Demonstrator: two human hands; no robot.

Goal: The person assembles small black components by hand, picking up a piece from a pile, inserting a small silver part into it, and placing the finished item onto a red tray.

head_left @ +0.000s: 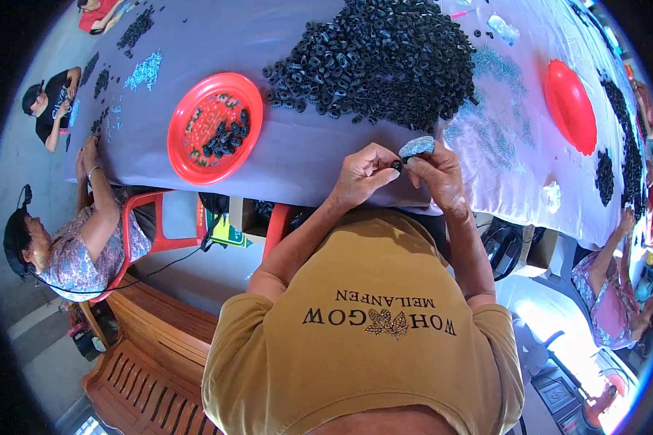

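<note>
Fingertips of both hands meet over one small black ring (397, 166), which sits pinched at the near edge of the table (297, 156), just above the person's chest. The left hand (364, 176) closes thumb and forefinger on the ring, likely to steady it. The right hand (434, 172) presses in from the other side, its fingers curled together around a small heap of silvery bits (417, 147) cupped on top, probably kept there so the next piece is within reach. Whether the right fingertips also grip the ring itself cannot be told; the contact is too small to read.

Both forearms rise from the lower edge and converge, elbows spread, wrists bent inward so the hands work close to the body.

Beyond the hands lies a large pile of black rings (376, 58), placed straight ahead. To its left stands a red plate (183, 138) holding a few black rings. A scatter of silvery pieces (486, 109) spreads to the right, near a second red plate (569, 105). Other people sit along the table: one in a patterned top (72, 246) at the left, another (609, 290) at the right.
</note>
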